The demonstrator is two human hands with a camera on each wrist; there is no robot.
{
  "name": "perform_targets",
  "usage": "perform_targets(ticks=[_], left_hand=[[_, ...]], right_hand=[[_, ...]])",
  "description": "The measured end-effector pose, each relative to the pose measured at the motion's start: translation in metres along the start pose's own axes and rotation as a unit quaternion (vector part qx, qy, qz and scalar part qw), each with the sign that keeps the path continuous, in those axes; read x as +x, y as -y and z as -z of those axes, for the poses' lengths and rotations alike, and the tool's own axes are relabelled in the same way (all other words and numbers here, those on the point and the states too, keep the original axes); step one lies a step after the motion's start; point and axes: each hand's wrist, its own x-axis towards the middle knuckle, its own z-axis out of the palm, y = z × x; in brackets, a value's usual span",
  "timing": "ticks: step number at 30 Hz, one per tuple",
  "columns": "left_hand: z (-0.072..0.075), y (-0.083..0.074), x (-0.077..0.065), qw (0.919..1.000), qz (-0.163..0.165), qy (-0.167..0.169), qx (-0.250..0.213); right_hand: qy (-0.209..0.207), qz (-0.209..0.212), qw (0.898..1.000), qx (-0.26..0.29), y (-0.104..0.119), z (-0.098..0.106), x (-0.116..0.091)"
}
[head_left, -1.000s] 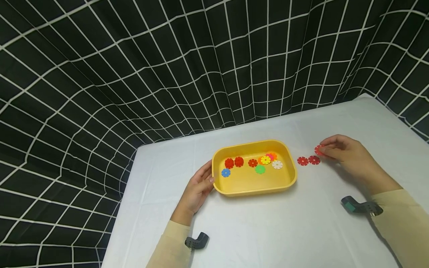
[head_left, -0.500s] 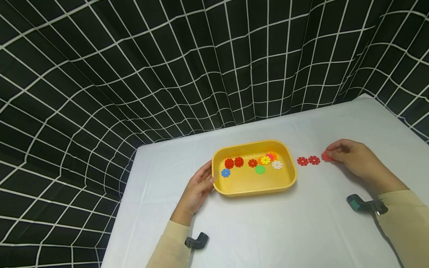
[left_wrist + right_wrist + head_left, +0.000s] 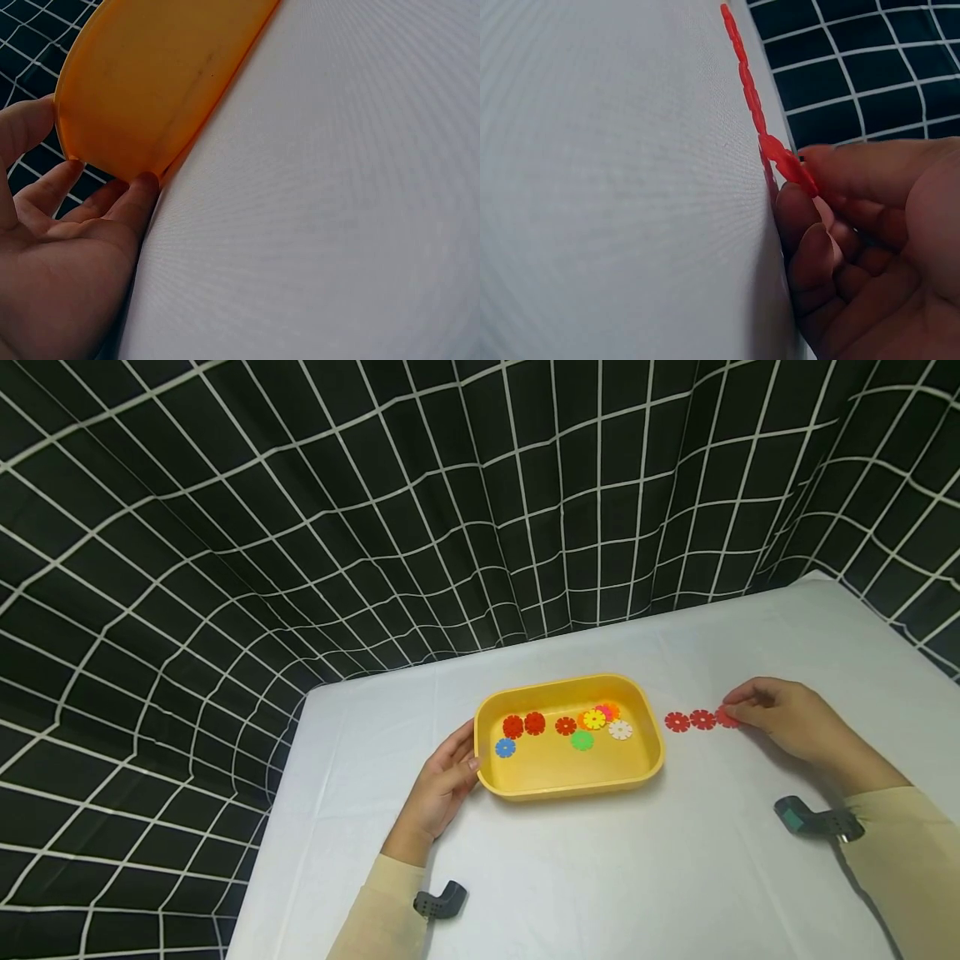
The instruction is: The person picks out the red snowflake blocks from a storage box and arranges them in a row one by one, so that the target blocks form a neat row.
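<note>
The white-covered table (image 3: pixel 570 877) carries one yellow tray (image 3: pixel 567 792); just right of this tray, two red notched discs (image 3: pixel 677 722) lie flat; they are neighbours.

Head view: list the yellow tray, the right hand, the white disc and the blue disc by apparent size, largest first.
1. Yellow tray
2. Right hand
3. White disc and blue disc: too alike to rank.
</note>
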Motion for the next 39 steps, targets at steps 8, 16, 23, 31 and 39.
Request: perform_targets(ticks=[8, 16, 23, 31, 39], left_hand=[[0.000, 0.000, 0.000, 1.0000, 0.000, -0.001, 0.001], [-0.001, 0.000, 0.000, 1.0000, -0.001, 0.002, -0.004], [-0.001, 0.000, -0.001, 1.0000, 0.000, -0.001, -0.003], [-0.003, -0.001, -0.002, 1.0000, 0.002, -0.006, 0.000], [-0.003, -0.002, -0.002, 0.9999, 0.005, -0.009, -0.001]], right_hand=[[-0.002, -0.008, 1.000, 0.008, 0.000, 0.000, 0.000], [-0.021, 0.005, 1.000, 0.019, 0.000, -0.001, 0.001], [-0.021, 0.016, 0.998, 0.059, 0.009, 0.003, -0.001], [-0.002, 0.031, 0.989, 0.146, 0.027, 0.008, -0.006], [0.024, 0.074, 0.975, 0.206, 0.052, 0.006, -0.015]])
